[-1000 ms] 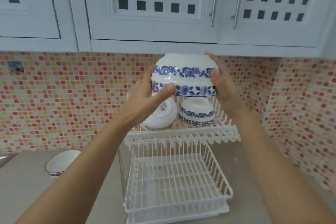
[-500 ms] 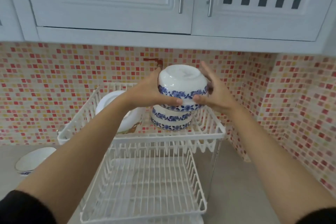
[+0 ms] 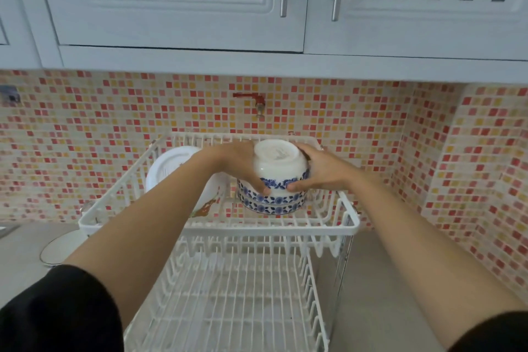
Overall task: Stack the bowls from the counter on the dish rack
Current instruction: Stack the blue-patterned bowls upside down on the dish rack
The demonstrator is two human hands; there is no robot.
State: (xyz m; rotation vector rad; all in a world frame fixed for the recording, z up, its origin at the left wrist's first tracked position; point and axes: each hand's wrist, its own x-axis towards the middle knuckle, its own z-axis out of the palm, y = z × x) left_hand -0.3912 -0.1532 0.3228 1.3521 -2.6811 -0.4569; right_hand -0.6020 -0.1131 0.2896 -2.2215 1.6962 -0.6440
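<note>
Between the two hands sits an upturned bowl, white with a blue flower band near its rim: the left hand clasps its left flank with the thumb low on the band, and the right hand clasps the right flank, thumb likewise reaching round the front. Directly beneath it lies a second bowl, also upside down, on the upper tier of the rack, and the held one looks nearly or fully nested over it; whether the rims already touch I cannot tell. To finish well, I would lower it straight down with the foot level, keep both rims concentric, and let go only once its weight rests on the lower one, sliding the thumbs out sideways so they are not pinched between the bands. A tilt here could make the glazed surfaces skid. Left of the left hand, a white plate leans on edge in the same tier, close enough that the forearm should avoid nudging it. Far below and left of that arm, another bowl waits on the table, probably next. Under both forearms the lower tier holds nothing visible.
</note>
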